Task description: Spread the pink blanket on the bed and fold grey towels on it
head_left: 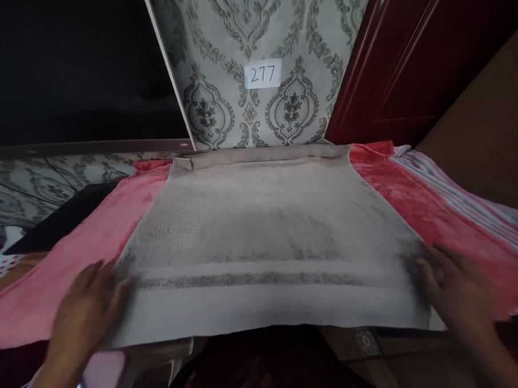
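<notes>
A grey towel [249,216] lies spread over a red-pink plush cloth [392,194], with a darker woven band across its near part. Its far edge is slightly turned over, and its near edge reaches the front of the surface. My left hand [89,301] is at the towel's near left edge, thumb and fingers apart. At the near right edge is my right hand [461,288], blurred, its fingers stretched out over the border of towel and pink cloth. Whether either palm presses on the fabric, I cannot tell.
A dark screen [76,66] stands at the back left, before patterned wallpaper [245,119]. A paper marked 277 [262,74] is on the wall. On the right are a dark red panel [388,68] and a striped cloth [465,200]. A pink object [104,370] sits below my left wrist.
</notes>
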A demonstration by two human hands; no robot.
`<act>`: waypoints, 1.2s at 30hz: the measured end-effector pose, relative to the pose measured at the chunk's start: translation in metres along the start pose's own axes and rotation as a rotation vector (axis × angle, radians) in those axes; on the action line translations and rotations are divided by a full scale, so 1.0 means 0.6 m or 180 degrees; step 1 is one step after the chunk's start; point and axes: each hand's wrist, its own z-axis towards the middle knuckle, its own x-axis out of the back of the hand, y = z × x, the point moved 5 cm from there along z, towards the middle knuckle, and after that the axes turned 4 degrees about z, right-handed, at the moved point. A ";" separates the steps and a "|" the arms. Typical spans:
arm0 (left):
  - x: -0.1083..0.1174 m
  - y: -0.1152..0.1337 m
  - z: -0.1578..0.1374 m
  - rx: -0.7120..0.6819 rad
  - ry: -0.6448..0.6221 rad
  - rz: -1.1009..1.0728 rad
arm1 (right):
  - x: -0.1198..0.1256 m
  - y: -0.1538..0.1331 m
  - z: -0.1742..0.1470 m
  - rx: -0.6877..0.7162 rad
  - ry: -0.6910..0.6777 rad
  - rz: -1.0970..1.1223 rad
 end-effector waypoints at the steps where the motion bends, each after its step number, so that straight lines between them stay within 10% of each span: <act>1: 0.002 0.032 0.015 -0.0169 0.0011 -0.0066 | -0.011 -0.020 0.007 0.0194 -0.0062 0.0174; 8: -0.064 0.121 0.041 -0.0582 -0.0958 -0.0028 | -0.116 -0.073 -0.013 0.0849 -0.1250 0.0314; 14: -0.062 0.132 0.067 -0.0278 -0.0996 0.0186 | -0.135 -0.036 0.009 0.0739 -0.1076 0.0316; 22: -0.037 0.474 0.081 -0.2774 -0.1636 -0.0927 | -0.191 -0.265 0.084 0.1529 -0.1778 0.0517; 25: -0.057 0.546 0.096 -0.3087 -0.1505 -0.1025 | -0.214 -0.309 0.095 0.1564 -0.1865 0.0410; 36: -0.120 0.482 0.184 -0.1998 -0.1126 -0.0541 | -0.250 -0.291 0.085 0.1569 -0.1626 0.0446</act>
